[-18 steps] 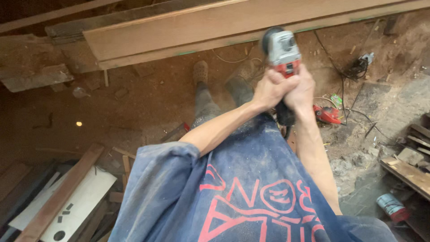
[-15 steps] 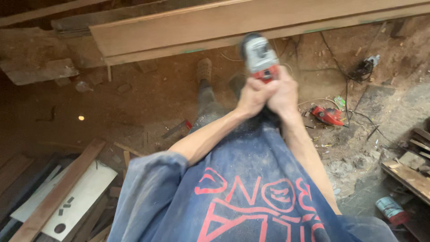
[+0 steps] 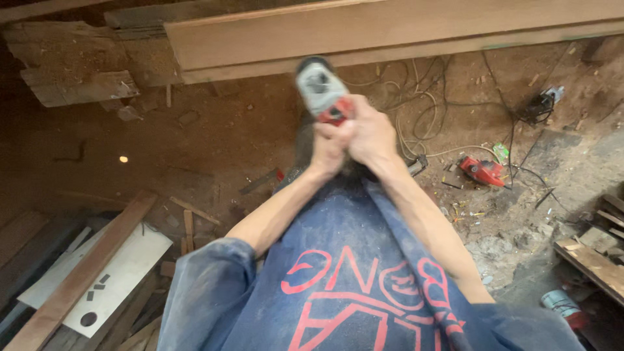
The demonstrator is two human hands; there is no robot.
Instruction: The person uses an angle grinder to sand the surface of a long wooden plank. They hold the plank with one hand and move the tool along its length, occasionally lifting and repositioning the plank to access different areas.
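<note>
Both hands grip one power tool, a grey and red angle grinder (image 3: 320,88), held out in front of my body. My left hand (image 3: 329,148) wraps its red handle from the left. My right hand (image 3: 370,135) clasps it from the right, the fingers overlapping. The grinder's head points up toward a long wooden plank (image 3: 390,29) that runs across the top, and sits just below its lower edge. My blue shirt with red print fills the bottom.
Sawdust covers the dirt floor. Tangled cables (image 3: 416,97) lie right of the grinder, with a red power tool (image 3: 482,170) beyond. Planks and a white board (image 3: 117,273) are stacked at lower left, wood scraps (image 3: 595,257) at right, an old beam (image 3: 78,88) upper left.
The grinder and both hands have swung to the left along the plank's lower edge. The view shifted, bringing the cables into sight and hiding my feet.
</note>
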